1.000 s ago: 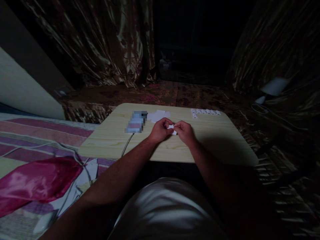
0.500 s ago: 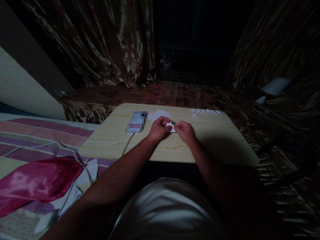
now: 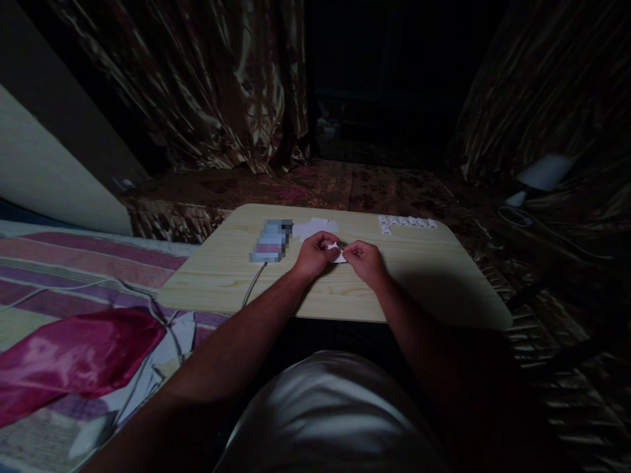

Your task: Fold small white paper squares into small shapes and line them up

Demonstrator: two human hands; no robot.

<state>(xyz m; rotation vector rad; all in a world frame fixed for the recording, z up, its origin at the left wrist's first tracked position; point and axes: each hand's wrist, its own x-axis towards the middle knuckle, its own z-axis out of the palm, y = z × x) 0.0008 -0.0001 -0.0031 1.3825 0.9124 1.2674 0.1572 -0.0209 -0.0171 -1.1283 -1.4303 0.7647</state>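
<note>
A small folded piece of white paper [image 3: 337,255] is pinched between my two hands, over the middle of the light wooden table [image 3: 207,279]. My left hand [image 3: 315,255] grips its left side, with the thumb lying on top. At its right edge, the fingertips of my right hand [image 3: 363,257] are closed on the paper. Fingers cover part of it, so its full shape is hidden. Just beyond my left hand lie flat white paper sheets [image 3: 315,226]. A row of several small folded white papers [image 3: 407,221] sits at the table's far right.
A blurred-out phone-like device [image 3: 271,242] with a cable [image 3: 253,286] lies left of my hands. To the left are a striped bed [image 3: 148,259] and a shiny pink cloth [image 3: 89,351]. A white lamp [image 3: 545,173] stands beyond the table at right, near dark curtains [image 3: 246,85].
The paper's top flap stands slightly differently between my fingers. Both hands keep their hold in nearly the same place, and the whole view has shifted a little.
</note>
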